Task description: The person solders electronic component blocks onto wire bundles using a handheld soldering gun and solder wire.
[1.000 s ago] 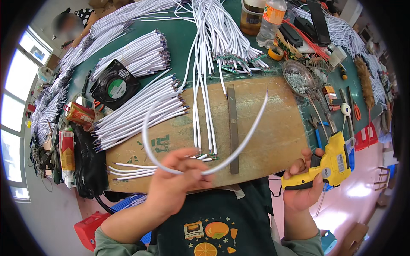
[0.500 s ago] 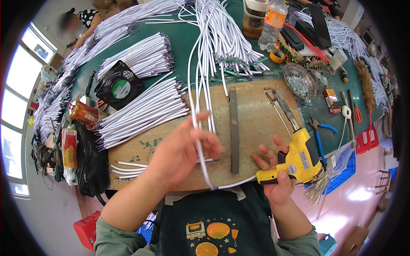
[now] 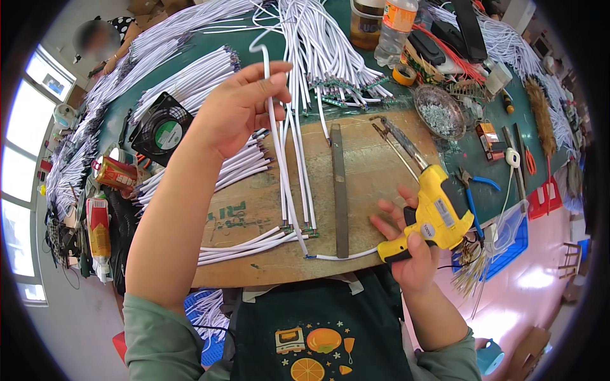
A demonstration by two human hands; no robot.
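Note:
My left hand (image 3: 244,105) is raised over the far left of the board, its fingers curled round a long white cable (image 3: 279,152). That cable runs down to the board's near edge, where its end comes close to the blue tip of a short white cable (image 3: 343,256). In my right hand (image 3: 416,260) lies a yellow soldering gun (image 3: 441,213), thumb over its handle and the other fingers loosely spread. The gun's metal tip points up and away to the left. The short cable's other end is hidden by the handle. A dark flat bar (image 3: 340,190) lies between my hands.
White cable bundles (image 3: 190,82) and a black fan (image 3: 164,130) are at the left. More cables (image 3: 324,57) hang over the board's far edge. A dish of pale bits (image 3: 438,113), blue-handled pliers (image 3: 471,197) and a plastic bottle (image 3: 395,38) stand to the right.
My left hand has moved up and away along the long white cable, from near the board's middle to its far left. My right hand and the soldering gun have barely moved.

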